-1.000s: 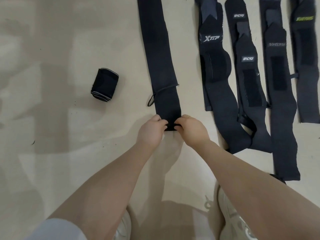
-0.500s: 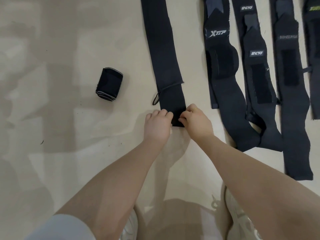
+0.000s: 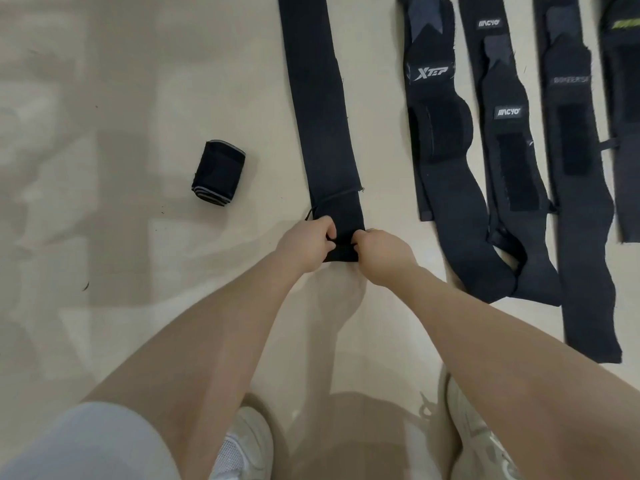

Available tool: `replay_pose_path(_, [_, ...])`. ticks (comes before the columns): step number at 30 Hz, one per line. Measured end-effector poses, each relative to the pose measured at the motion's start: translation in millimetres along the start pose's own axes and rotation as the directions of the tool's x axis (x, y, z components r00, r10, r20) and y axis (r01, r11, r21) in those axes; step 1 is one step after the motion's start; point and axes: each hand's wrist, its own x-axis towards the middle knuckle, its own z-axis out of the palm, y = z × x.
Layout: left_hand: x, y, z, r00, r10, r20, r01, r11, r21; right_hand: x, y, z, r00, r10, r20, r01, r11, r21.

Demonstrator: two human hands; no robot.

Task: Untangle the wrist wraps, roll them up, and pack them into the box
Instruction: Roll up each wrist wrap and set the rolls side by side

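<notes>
A long plain black wrist wrap (image 3: 322, 109) lies flat on the pale floor, running away from me, with a thin thumb loop across it near its close end. My left hand (image 3: 306, 244) and my right hand (image 3: 382, 252) pinch that close end from either side, and a short fold or first turn of fabric sits between the fingers. One rolled-up black wrap (image 3: 218, 172) with grey edging rests on the floor to the left. No box is in view.
Several unrolled black wraps lie side by side to the right: an XTEP one (image 3: 440, 140), an MCYO one (image 3: 509, 147), another (image 3: 581, 188) and one at the frame edge (image 3: 627, 81). My white shoes (image 3: 242, 445) are at the bottom.
The close end of the plain wrap has been turned over under my fingers. Both hands stay on it, and the view has shifted a little.
</notes>
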Motion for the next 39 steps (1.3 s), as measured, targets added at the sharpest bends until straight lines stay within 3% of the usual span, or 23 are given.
replay_pose_path(3, [-9,3,7,0.990,0.131,-0.055,-0.123,0.984,0.128,2,-6,1,0.995,0.093,0.032,-0.096,0.991,0.089])
replay_pose_path(8, [-14,3,27,0.983,0.168,-0.075,-0.124,0.908,0.400,-3,-9,-2,0.979,0.188,-0.079,-0.170,0.967,0.192])
replay_pose_path(10, [-10,4,27,0.984,0.106,-0.142,-0.055,0.944,0.325,-2,-7,-5,0.973,0.055,-0.224,-0.033,0.994,0.100])
replay_pose_path(12, [-6,6,21,0.986,0.031,-0.163,0.000,0.983,0.185,1,-1,-6,0.922,-0.214,-0.322,0.186,0.976,-0.116])
replay_pose_path(14, [-2,8,13,0.991,-0.008,-0.136,0.021,0.995,0.097,3,7,-7,0.880,-0.385,-0.277,0.331,0.917,-0.222])
replay_pose_path(16, [-2,7,12,0.993,-0.031,-0.115,0.035,0.999,0.040,1,13,-8,0.892,-0.429,-0.144,0.400,0.896,-0.190])
replay_pose_path(19, [-6,3,18,0.990,-0.073,-0.121,0.062,0.993,-0.096,0,16,-6,0.926,-0.369,-0.073,0.350,0.916,-0.195])
replay_pose_path(22, [-11,1,23,0.984,-0.044,-0.173,0.018,0.989,-0.150,1,9,-3,0.972,-0.214,-0.094,0.214,0.977,-0.017])
replay_pose_path(26, [-16,0,27,0.968,0.057,-0.243,-0.060,0.998,-0.004,9,1,-2,0.991,-0.088,-0.098,0.091,0.995,0.031])
replay_pose_path(29, [-18,-2,29,0.966,0.159,-0.203,-0.100,0.957,0.273,9,-3,-7,0.992,0.024,-0.121,-0.007,0.991,0.134])
replay_pose_path(31, [-16,-3,27,0.971,0.153,-0.185,-0.086,0.941,0.326,11,-4,-10,0.988,0.056,-0.142,-0.031,0.985,0.169])
replay_pose_path(36, [-5,2,16,0.982,0.040,-0.185,-0.011,0.988,0.156,7,10,-11,0.936,-0.292,-0.194,0.268,0.953,-0.142])
replay_pose_path(39, [-9,1,15,0.977,-0.035,-0.211,0.031,0.999,-0.019,3,19,-17,0.921,-0.384,-0.061,0.358,0.900,-0.247])
